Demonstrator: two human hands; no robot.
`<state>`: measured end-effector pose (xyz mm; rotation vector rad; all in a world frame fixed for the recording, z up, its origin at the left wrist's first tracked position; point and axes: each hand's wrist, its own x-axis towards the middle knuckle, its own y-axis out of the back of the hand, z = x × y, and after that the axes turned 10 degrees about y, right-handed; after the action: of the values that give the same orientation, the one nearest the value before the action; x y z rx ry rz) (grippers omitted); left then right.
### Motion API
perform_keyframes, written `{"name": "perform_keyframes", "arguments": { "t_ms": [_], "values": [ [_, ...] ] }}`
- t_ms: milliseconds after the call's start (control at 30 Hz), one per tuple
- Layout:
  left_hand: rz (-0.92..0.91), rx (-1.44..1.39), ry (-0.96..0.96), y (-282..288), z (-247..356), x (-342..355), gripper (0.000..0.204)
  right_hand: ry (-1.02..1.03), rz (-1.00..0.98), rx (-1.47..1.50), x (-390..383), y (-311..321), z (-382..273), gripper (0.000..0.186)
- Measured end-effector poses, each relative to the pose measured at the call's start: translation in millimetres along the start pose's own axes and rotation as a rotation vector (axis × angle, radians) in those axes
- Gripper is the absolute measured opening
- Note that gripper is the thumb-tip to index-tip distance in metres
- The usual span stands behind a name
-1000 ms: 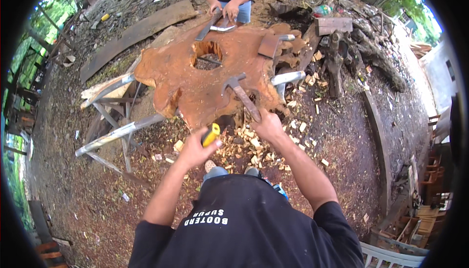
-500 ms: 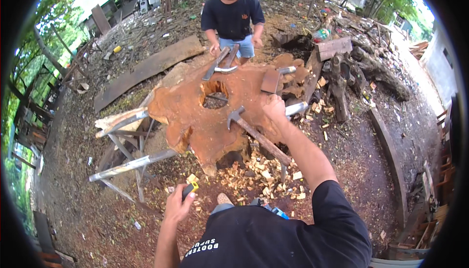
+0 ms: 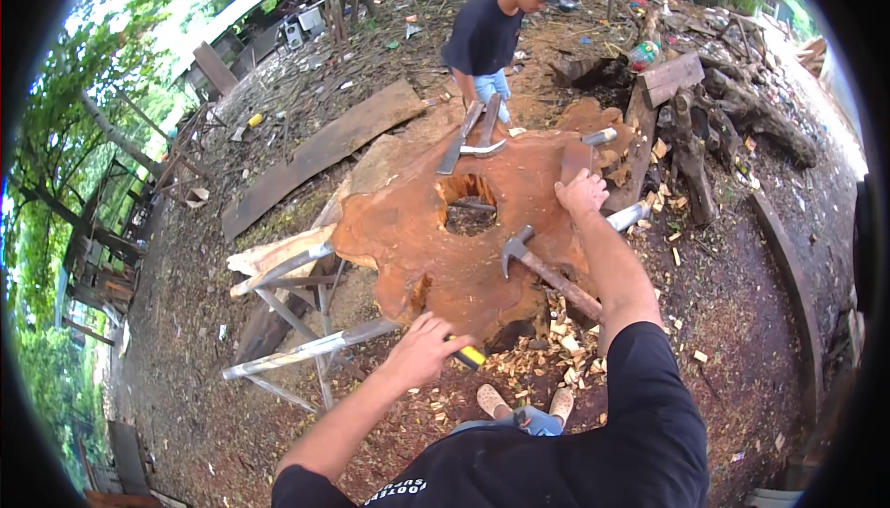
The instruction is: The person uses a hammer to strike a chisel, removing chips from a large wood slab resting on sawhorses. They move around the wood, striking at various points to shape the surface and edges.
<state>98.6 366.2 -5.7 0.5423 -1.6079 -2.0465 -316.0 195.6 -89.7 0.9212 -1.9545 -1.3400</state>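
Observation:
My left hand (image 3: 422, 352) is closed round a tool with a black-and-yellow handle (image 3: 466, 352), held by the near edge of a big reddish-brown wood slab (image 3: 399, 221). What the rest of that tool looks like is hidden by my fingers. At the slab's right side, my right hand (image 3: 582, 193) grips the near end of a brown wooden block (image 3: 576, 158). Between my hands lies a claw hammer (image 3: 556, 281), its wooden handle reaching past the slab's near edge. Two wooden-handled tools (image 3: 464, 139) rest crossed at the far side, one with a curved metal head.
A ragged hole (image 3: 470, 207) opens in the slab, which lies on pale poles (image 3: 315, 349). Wood chips (image 3: 570, 350) litter the ground near my feet. Another person (image 3: 487, 40) stands beyond the slab. Planks (image 3: 324, 156) and gnarled roots (image 3: 691, 156) lie around.
My left hand has risen rightward to the slab's near edge with the tool. My right hand has come onto the block's near end. The other person has turned sideways. My view has shifted.

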Motion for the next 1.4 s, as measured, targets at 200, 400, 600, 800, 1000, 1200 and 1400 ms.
{"name": "perform_keyframes", "arguments": {
  "t_ms": [200,400,600,800,1000,1200,1400],
  "values": [
    [-0.03,0.112,-0.103,-39,-26,54,0.049,-0.072,-0.045,0.095,-14,25,-7,0.082],
    [-0.042,0.078,-0.075,-65,-38,69,0.06,-0.321,-0.09,1.152,-31,42,50,0.037],
    [0.046,-0.161,0.014,-60,-27,63,0.067,-0.007,-0.188,1.682,-141,75,79,0.051],
    [0.231,-0.351,0.172,-54,-11,39,0.07,0.158,-0.505,1.916,-256,101,47,0.063],
    [0.253,-1.987,0.473,-40,74,19,0.088,0.337,-0.766,1.577,-333,88,34,0.06],
    [0.463,-1.083,0.724,-119,60,-33,0.093,0.858,-0.939,0.72,-343,79,45,0.041],
    [-0.451,-0.963,1.074,-128,86,-103,0.082,0.525,-0.956,0.462,-342,26,143,0.046]
  ]
}}
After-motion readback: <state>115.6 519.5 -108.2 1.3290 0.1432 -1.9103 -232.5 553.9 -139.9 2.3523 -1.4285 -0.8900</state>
